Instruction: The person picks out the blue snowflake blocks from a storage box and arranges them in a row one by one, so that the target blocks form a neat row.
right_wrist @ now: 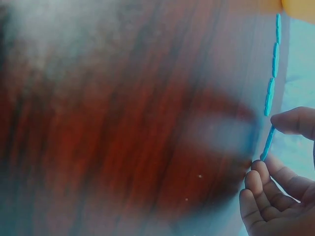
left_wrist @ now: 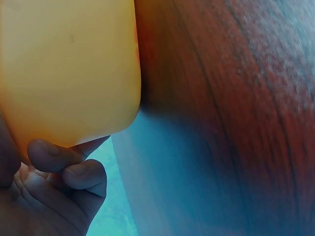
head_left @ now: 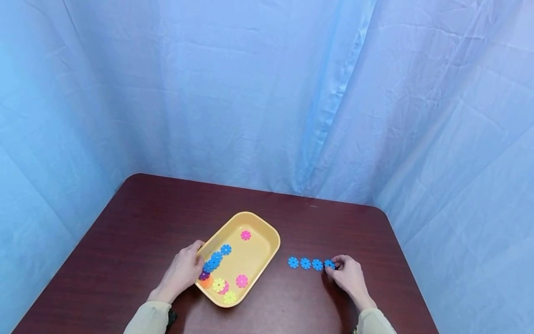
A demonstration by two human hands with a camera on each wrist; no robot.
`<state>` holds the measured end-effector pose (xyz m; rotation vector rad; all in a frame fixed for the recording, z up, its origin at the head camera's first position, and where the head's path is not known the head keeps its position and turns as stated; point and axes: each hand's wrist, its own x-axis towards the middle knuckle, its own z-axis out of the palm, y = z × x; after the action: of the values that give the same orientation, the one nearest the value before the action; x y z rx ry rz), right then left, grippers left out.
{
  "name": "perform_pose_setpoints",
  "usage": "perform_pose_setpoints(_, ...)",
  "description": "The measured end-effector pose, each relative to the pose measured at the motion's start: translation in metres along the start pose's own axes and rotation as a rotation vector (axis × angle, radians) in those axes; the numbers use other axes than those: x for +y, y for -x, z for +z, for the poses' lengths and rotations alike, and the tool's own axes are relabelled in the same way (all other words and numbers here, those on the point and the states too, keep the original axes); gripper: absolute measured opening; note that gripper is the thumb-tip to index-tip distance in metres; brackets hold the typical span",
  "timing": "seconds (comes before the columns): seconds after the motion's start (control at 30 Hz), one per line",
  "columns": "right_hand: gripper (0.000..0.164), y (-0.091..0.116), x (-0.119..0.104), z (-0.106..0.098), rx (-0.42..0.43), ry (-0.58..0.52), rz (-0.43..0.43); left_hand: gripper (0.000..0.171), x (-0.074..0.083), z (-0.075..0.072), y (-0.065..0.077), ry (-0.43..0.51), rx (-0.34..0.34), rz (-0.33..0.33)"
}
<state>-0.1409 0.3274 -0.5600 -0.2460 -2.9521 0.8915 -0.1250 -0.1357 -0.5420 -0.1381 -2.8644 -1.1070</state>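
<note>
Tray in my left hand, a blue disc pinched in my right

At the left, my left hand gripped the near-left side of a yellow tray, fingers curled against it. I could not tell from the dim wrist view whether the tray's base sat fully on the dark red-brown table. Inside, along the side by my hand, lay overlapping blue pieces, a purple one and an orange one; yellow pieces and pink pieces lay lower and further right, with another pink one at the far end.

Right of the tray, three notched blue discs lay flat in a straight row. At the row's right end, my right hand pinched a fourth blue disc at its edges, between thumb and fingertips, slightly tilted beside its neighbour.

I judged the step in hand to be setting that disc into line; the next move seemed to call for levelling it and letting go without nudging the row.
</note>
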Motion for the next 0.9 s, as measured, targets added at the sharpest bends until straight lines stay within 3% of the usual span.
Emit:
perform_pose_setpoints(0.4,0.034,0.0037,-0.0003,-0.0002,-0.028,0.002,0.041,0.027,0.0014,-0.0005,0.0001,0.015,-0.023,-0.028)
perform_pose_setpoints(0.9,0.033,0.0006,-0.0019,-0.0006,0.004,0.001,0.037,0.028,0.0007,0.0005,-0.0001,0.015,-0.020,-0.028)
